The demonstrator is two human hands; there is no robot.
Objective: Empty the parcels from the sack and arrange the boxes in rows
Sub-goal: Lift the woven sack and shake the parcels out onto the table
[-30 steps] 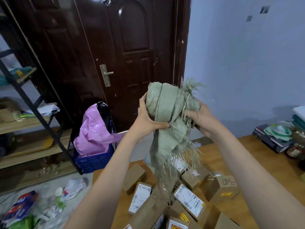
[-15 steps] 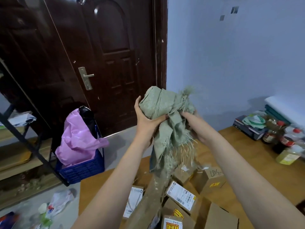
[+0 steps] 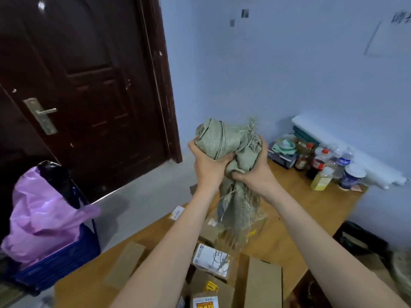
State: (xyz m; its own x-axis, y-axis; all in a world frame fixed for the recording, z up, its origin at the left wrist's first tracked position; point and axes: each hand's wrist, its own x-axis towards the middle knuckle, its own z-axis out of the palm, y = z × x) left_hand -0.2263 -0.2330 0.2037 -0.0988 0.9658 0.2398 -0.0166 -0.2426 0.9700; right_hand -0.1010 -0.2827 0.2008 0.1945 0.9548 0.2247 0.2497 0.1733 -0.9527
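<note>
Both hands, left (image 3: 209, 167) and right (image 3: 255, 174), grip the bunched sack (image 3: 224, 141) (seemingly emptied); next, set it aside and row up the boxes (image 3: 262, 283) lying below them.

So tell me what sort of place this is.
Probably a room in a home used for sorting deliveries: a wooden door, a table strewn with parcel boxes, and bottles along the wall.
</note>
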